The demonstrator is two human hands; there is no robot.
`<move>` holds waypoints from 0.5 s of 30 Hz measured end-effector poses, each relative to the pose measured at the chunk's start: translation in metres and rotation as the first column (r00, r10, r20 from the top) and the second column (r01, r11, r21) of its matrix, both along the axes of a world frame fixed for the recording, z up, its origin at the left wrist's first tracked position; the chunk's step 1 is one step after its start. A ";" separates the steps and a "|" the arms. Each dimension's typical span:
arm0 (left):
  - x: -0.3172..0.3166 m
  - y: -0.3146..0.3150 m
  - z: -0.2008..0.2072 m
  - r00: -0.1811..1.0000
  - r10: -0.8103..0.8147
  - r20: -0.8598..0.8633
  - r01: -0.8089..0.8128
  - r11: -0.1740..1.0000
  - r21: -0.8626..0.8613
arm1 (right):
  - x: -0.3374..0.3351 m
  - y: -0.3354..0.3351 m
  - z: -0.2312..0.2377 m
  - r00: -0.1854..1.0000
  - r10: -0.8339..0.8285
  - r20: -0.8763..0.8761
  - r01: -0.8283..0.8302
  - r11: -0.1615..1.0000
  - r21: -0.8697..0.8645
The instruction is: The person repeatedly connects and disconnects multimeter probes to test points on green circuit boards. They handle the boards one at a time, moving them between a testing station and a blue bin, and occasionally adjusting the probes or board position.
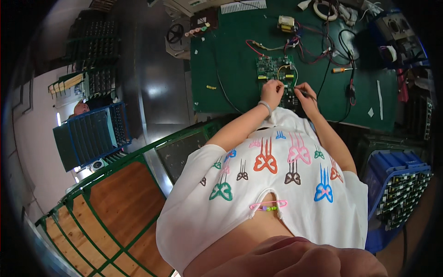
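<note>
The green circuit board [264, 68] lies by the middle of the worktop's [240, 46] near edge. The right hand [306, 96] grips a thin dark tool [308, 94]; the left hand's [272, 92] grip I cannot tell. Leftward, mostly open room reaches the left edge, crossed by a black cable [221, 84].

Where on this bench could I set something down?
Bare tabletop shows between the leftmost black cable and the circuit board; a smaller patch lies left of the white strip, above a white scrap. Crowded: around the left hand and right hand, and beyond them, among tangled wires and the transformer.
</note>
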State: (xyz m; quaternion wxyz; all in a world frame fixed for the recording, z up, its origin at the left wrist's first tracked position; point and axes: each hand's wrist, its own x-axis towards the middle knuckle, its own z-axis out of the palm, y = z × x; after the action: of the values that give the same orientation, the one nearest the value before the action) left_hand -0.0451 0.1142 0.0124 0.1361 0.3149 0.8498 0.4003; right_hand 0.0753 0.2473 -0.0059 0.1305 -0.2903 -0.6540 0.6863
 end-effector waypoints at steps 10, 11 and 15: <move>0.000 0.007 0.007 0.999 0.005 0.036 -0.007 0.999 0.047 | 0.000 0.009 -0.010 0.985 -0.158 -0.068 0.126 0.931 -0.342; 0.004 0.012 0.010 0.997 0.000 0.074 -0.006 0.997 0.073 | 0.004 0.012 -0.008 0.966 -0.252 -0.065 0.198 0.874 -0.443; 0.013 0.039 0.024 0.930 -0.170 0.326 0.127 0.980 0.151 | 0.021 0.036 -0.010 0.864 -0.502 -0.044 0.292 0.570 -0.768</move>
State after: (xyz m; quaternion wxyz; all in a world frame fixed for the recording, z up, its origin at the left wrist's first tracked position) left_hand -0.0324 0.1532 0.0363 0.2892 0.3132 0.7604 0.4901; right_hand 0.0966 0.2833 -0.0158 0.2370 -0.3665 -0.2129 0.8742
